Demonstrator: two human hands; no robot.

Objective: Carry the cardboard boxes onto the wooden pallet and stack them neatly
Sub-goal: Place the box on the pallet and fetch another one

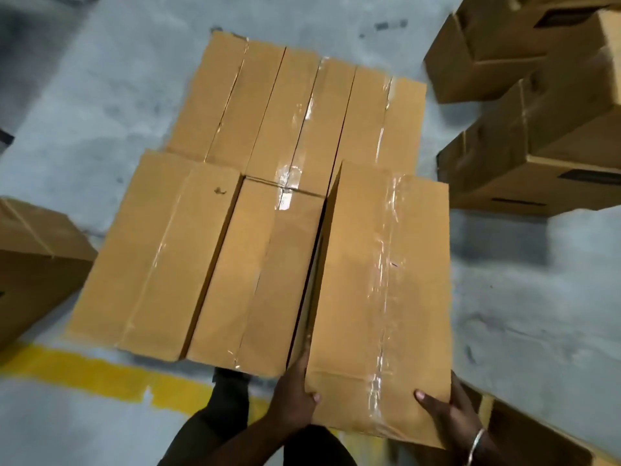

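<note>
- While both hands are gripping its near corners, the taped box [379,284] is hanging tilted beside the stacked boxes [268,163].
- Left hand [295,398] and right hand [450,412] are curling thumbs over the top face.
- Stiff cardboard is probably handling firmly; glossy tape is looking slippery, so bare edges are suiting a grip.

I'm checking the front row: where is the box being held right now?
In the head view, the held box sits lower right, gripped by the left hand and right hand, beside the middle box.
</note>
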